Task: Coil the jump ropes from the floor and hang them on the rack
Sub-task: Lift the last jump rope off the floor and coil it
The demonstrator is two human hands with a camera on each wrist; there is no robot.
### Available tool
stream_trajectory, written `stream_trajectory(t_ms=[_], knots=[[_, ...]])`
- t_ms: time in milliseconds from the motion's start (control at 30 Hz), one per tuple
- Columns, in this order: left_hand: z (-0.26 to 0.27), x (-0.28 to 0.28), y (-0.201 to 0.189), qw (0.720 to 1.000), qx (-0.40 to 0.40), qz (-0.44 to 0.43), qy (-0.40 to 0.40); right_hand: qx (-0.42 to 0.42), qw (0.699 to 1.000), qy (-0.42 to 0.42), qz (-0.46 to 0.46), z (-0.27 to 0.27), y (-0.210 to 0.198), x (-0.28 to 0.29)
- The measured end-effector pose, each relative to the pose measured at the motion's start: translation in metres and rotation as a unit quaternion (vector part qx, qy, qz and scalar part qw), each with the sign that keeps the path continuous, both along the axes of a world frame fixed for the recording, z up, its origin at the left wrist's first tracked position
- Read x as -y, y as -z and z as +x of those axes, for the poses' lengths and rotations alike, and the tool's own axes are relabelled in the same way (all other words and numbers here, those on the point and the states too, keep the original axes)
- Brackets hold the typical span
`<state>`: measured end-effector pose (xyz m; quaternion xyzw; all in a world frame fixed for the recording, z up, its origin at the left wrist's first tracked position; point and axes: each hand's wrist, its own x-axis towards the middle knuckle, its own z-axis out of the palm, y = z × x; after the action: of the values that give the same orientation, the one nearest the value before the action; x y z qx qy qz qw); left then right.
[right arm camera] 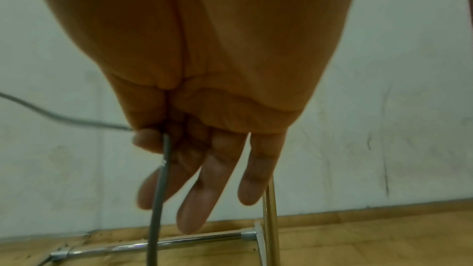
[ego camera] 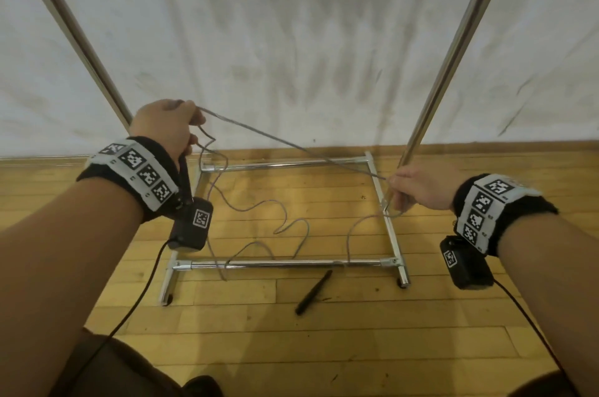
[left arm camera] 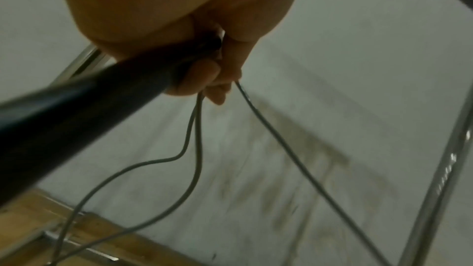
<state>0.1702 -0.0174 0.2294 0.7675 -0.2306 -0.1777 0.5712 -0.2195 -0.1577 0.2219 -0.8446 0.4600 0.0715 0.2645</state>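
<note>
A thin grey jump rope (ego camera: 288, 143) runs taut between my two hands above the rack's base. My left hand (ego camera: 193, 128) grips one black handle (left arm camera: 76, 112) together with a hanging loop of the rope (left arm camera: 197, 139). My right hand (ego camera: 396, 193) pinches the rope (right arm camera: 160, 193) between thumb and forefinger, its other fingers (right arm camera: 204, 195) held straight. The slack rope (ego camera: 291, 228) lies in curves on the floor inside the base. The second black handle (ego camera: 313, 293) lies on the floor in front of the base.
The chrome rack (ego camera: 285, 263) stands on the wooden floor against a white sheet. Its two uprights (ego camera: 453, 49) rise left and right of my hands. Black cables from the wrist cameras (ego camera: 468, 267) hang down by my arms.
</note>
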Motion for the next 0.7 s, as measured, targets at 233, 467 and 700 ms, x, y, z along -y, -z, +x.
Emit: stream_trajectory(t_ms=[233, 467, 700], knots=[[-0.041, -0.002, 0.003, 0.976, 0.036, 0.070, 0.204, 0.093, 0.991, -0.030, 0.095, 0.027, -0.024, -0.013], [-0.122, 0.005, -0.008, 0.868, 0.023, 0.084, 0.489, 0.252, 0.954, -0.038, 0.157, 0.059, -0.050, -0.053], [-0.130, 0.006, -0.011, 0.858, 0.016, 0.054, 0.511, 0.284, 0.947, -0.028, 0.150, 0.050, -0.055, -0.060]])
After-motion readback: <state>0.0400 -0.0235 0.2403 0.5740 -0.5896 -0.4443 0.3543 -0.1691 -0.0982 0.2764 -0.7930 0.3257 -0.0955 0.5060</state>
